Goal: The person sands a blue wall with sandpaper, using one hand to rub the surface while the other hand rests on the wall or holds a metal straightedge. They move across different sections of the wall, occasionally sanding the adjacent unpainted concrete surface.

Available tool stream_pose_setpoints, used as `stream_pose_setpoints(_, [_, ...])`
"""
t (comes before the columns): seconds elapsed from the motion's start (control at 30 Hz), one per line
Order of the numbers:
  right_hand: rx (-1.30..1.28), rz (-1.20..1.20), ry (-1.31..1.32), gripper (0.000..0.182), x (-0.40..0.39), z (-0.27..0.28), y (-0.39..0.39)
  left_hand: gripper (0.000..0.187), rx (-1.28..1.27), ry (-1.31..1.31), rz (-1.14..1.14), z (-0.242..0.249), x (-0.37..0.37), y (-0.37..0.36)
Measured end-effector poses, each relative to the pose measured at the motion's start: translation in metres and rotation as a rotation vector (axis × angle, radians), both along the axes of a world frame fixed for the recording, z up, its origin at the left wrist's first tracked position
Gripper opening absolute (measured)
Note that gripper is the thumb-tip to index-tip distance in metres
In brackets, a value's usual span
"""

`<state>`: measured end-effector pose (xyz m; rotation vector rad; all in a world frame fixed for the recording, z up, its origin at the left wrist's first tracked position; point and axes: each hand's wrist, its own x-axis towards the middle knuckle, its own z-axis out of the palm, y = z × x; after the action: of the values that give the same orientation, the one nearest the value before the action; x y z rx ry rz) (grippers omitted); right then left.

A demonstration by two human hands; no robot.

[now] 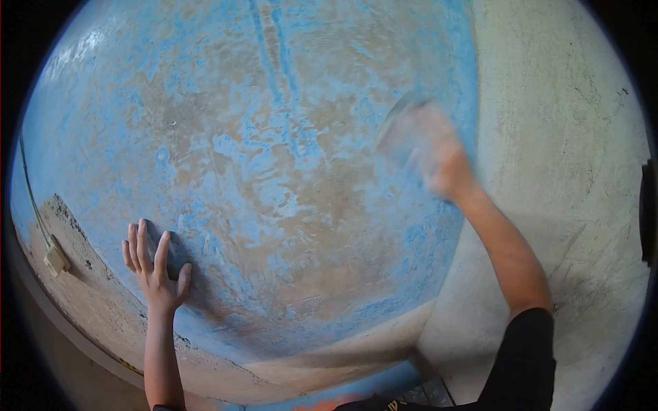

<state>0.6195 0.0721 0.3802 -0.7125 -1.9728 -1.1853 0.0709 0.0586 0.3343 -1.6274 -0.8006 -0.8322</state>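
The left hand (156, 264) is laid flat against the blue wall (260, 157), fingers spread and pointing upward, palm in contact with the surface; it grips nothing. The contact point lies low on the left of the painted area, just above the line where the blue coat gives way to a bare tan band (89, 294). The right hand (439, 161) is raised high on the right, close to the vertical edge where the blue paint meets the pale wall (562, 137). This hand is strongly blurred. It appears closed around a flat scraper (401, 127), whose grey, blade-like edge extends up and to the left of the knuckles and sits on or right at the painted surface; the exact grip cannot be made out. The blue coat is worn in wide patches, exposing brownish plaster across the middle of the wall. A black sleeve (524, 356) covers the right upper arm. At the far left, a small pale switch box (56, 260) sits on the tan band, with a thin cable (31, 192) running upward from it.
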Motion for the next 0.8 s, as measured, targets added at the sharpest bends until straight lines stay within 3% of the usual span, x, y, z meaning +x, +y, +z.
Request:
stream_pose_setpoints(0.03, [0.151, -0.114, 0.307, 0.046, 0.000, -0.001, -0.006, 0.059, -0.007, -0.013, 0.013, -0.004, 0.000, -0.001])
stream_pose_setpoints(0.1, [0.167, -0.123, 0.248, 0.044, 0.006, -0.026, -0.007, 0.060, -0.011, -0.030, 0.006, -0.011, -0.001, 0.002])
stream_pose_setpoints(0.13, [0.037, -0.023, -0.121, 0.043, 0.008, -0.043, -0.001, 0.061, 0.000, -0.032, -0.002, -0.008, -0.002, 0.004])
stream_pose_setpoints(0.23, [-0.179, 0.148, -0.260, 0.045, 0.020, -0.065, 0.002, 0.060, 0.027, -0.025, 0.016, -0.010, -0.002, 0.007])
stream_pose_setpoints(0.43, [0.042, 0.082, 0.559, 0.050, -0.006, -0.095, 0.006, 0.059, 0.050, -0.029, 0.011, -0.009, 0.006, 0.004])
stream_pose_setpoints(0.57, [0.094, 0.020, 0.480, 0.052, 0.016, -0.085, 0.012, 0.059, 0.062, -0.023, 0.024, -0.006, 0.007, 0.005])
stream_pose_setpoints(0.6, [0.198, 0.006, 0.828, 0.055, 0.010, -0.078, 0.016, 0.059, 0.050, -0.019, 0.028, -0.007, 0.005, 0.003])
stream_pose_setpoints(0.7, [0.152, -0.014, 0.621, 0.053, -0.012, -0.076, 0.004, 0.060, 0.043, -0.010, 0.038, -0.008, 0.002, 0.001])
stream_pose_setpoints(0.73, [0.071, 0.042, 0.294, 0.052, -0.020, -0.077, -0.007, 0.059, 0.042, -0.001, 0.031, -0.007, -0.002, 0.004])
stream_pose_setpoints(0.8, [0.099, 0.026, 0.475, 0.052, 0.009, -0.076, 0.009, 0.059, 0.036, 0.005, 0.019, -0.009, -0.011, 0.008])
